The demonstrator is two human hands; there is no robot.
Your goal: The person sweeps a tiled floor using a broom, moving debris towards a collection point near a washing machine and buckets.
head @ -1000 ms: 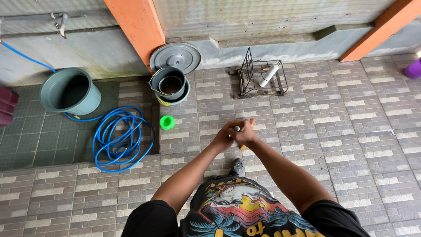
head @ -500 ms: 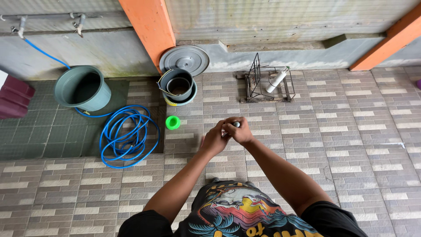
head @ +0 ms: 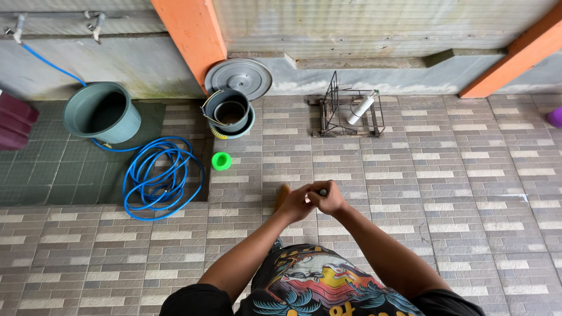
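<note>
Right now my left hand and right hand are pressed together in front of me, fingers curled round a small dark object I cannot make out. They hang over the tiled floor. Ahead lie a green cap, a coiled blue hose and stacked buckets.

left hand + right hand: clasped on small grey object | green cup on tiles
</note>
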